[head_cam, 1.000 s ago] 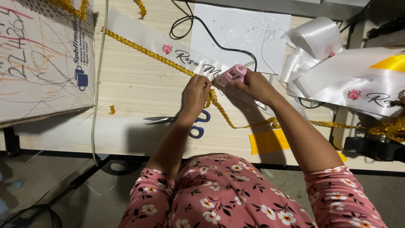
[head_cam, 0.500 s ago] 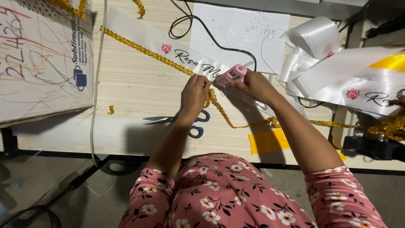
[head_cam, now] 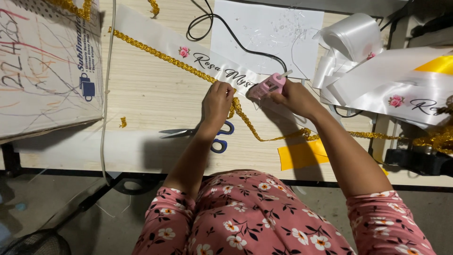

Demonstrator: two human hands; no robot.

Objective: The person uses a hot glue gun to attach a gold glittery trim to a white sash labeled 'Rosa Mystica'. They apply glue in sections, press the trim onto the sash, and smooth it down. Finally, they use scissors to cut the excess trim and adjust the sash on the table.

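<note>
My right hand grips a small pink glue gun, its nozzle pointing left and down at a white satin sash with a rose print and black script. My left hand presses fingertips on the gold braided trim where it meets the sash's lower edge, just left of the gun's tip. The trim runs diagonally along the sash and trails off to the right below my right forearm. A black cord leads from the gun toward the table's far side.
Blue-handled scissors lie under my left wrist. A cardboard box sits at left, a white sheet behind the gun, white ribbon rolls and more sashes at right, a yellow strip near the front edge.
</note>
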